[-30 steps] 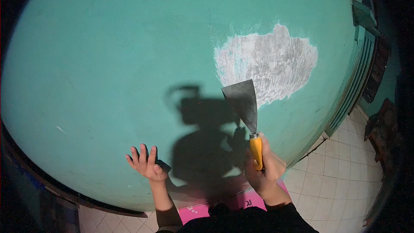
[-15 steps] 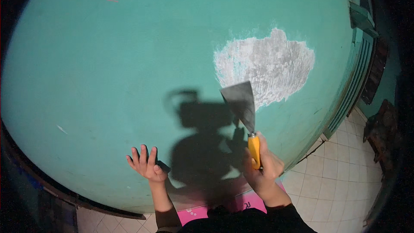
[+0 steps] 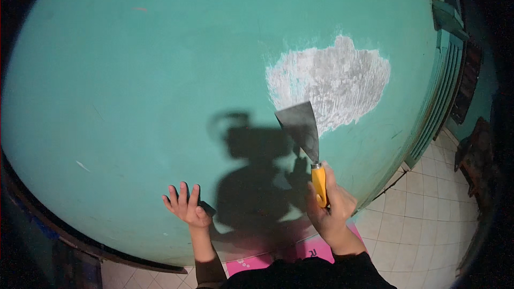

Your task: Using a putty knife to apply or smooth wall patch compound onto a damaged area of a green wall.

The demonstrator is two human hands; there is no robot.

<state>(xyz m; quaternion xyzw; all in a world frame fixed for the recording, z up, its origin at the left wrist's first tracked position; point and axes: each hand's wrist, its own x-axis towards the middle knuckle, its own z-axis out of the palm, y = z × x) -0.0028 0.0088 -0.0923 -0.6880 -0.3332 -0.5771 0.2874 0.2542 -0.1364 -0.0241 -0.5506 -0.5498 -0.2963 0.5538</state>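
- My right hand (image 3: 327,208) is clamping its grip around the yellow handle (image 3: 319,184) of the putty knife (image 3: 304,134); fingers are wrapped tight, thumb side up.
- My left hand (image 3: 186,205) is holding nothing: fingers are spread apart, palm pressing flat on the teal wall (image 3: 134,75), low and to the left.
- The blade (image 3: 300,124) is sitting just past my right hand, wide edge pointing up, its top corner meeting the lower left rim of the scraped patch (image 3: 329,83). Can't tell if the edge is fully touching the wall or riding just off it.
- Risk: I'm holding the blade tilted, one corner leading. If that corner is digging in, I'm gouging the plaster instead of shearing paint.
- Risk: the grip is sitting far back on the handle. If I push hard, the blade is likely flexing and skating across the painted area, scratching paint outside the patch.
- Risk: my own shadow (image 3: 257,171) is falling over the wall right below the blade, so I'm judging the edge contact in poor light.
- Risk: the left hand is bracing on smooth paint; a slip there is throwing my weight onto the tool.
- Farther off, the teal door frame (image 3: 447,75) and the tiled floor (image 3: 423,219) are well apart from the work; no concern there.
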